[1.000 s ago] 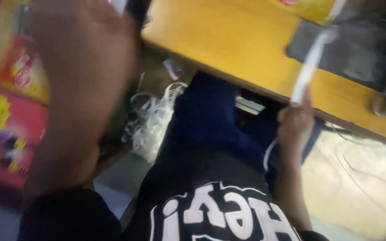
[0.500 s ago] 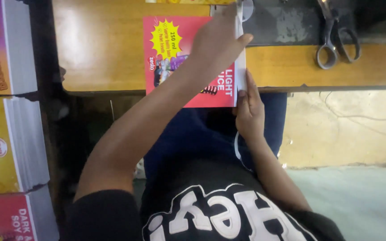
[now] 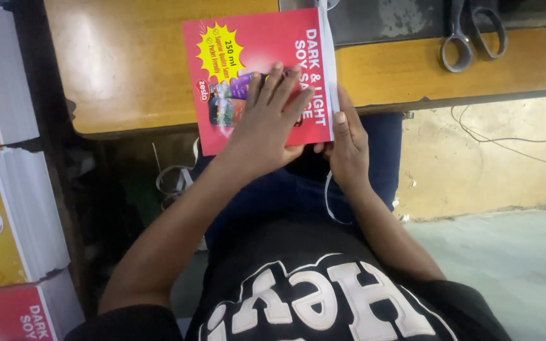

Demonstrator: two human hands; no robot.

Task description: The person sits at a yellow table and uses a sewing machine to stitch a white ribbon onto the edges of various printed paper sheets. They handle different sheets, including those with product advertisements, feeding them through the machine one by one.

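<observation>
Down at the near edge of the wooden desk [image 3: 134,69], a red printed sheet [image 3: 257,57] lies flat, its lower part overhanging the edge above the person's lap. The left hand [image 3: 266,123] rests on the sheet with fingers spread, palm pressing it down. The right hand [image 3: 345,142] sits at the sheet's right edge, thumb on top and fingers curled underneath, pinching that edge where a thin white strip [image 3: 328,57] runs along it. A pair of scissors [image 3: 472,31] lies on the desk, well apart to the right. Stacks of printed sheets [image 3: 14,208] stand at the left.
</observation>
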